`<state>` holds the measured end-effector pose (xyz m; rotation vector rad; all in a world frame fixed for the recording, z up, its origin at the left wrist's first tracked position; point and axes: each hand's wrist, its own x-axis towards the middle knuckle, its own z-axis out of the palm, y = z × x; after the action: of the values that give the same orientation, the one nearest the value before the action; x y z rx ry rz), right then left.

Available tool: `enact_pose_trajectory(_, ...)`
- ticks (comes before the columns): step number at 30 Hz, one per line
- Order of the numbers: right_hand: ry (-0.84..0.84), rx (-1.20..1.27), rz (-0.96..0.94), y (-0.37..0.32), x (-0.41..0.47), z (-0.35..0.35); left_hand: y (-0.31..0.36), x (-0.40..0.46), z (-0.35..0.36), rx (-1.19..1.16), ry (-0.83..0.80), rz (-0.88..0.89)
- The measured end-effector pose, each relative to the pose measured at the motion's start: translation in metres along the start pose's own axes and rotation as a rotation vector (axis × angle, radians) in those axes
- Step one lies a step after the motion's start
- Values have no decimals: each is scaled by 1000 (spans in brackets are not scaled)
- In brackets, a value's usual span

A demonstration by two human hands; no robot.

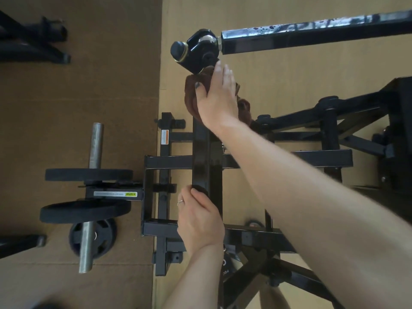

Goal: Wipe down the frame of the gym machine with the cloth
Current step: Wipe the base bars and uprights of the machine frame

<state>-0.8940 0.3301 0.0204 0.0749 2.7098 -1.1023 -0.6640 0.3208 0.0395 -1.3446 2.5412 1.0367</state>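
Right hand (216, 97) presses brown fuzzy cloth (191, 94) on glossy black square-tube frame (201, 157); left hand (198, 219) grips tube.

Gym floor, seen from above. A black steel machine frame (245, 161) filled the centre; weight plates (88, 175) on a steel loading peg (95, 144) sat at nine o'clock, more black equipment (33, 41) at ten o'clock, on brown matting (78, 97).
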Motion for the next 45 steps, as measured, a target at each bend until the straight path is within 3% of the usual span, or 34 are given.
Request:
enact_pose_trajectory(5, 7, -36, -37, 16, -52, 9, 6, -2, 0, 10, 25, 11)
enact_pose_trajectory(10, -21, 91, -40, 27, -31, 5, 4, -4, 1, 53, 55, 56)
enact_pose_trajectory(15, -58, 185, 110, 61, -5, 5, 16, -4, -11, 85, 24, 71)
enact_pose_trajectory(19, -102, 133, 181, 82, 11, 7, 77, 42, -16, -19, 70, 140)
enact_pose_trajectory(23, -138, 133, 246, 99, 21, 4, 135, 110, 22, 115, -96, 182)
enact_pose_trajectory(28, -151, 165, 385, 133, 36, 1, 135, 120, 40, 185, -30, 192)
enact_pose_trajectory(34, -160, 169, 449, 127, 38, 2, 135, 121, 40, 172, -11, 202)
enact_pose_trajectory(40, -71, 339, 282, 61, -1, 6, 137, 122, 41, 171, -3, 180)
enact_pose_trajectory(45, -2, 327, 272, 87, 17, 10, 136, 122, 40, 155, -6, 203)
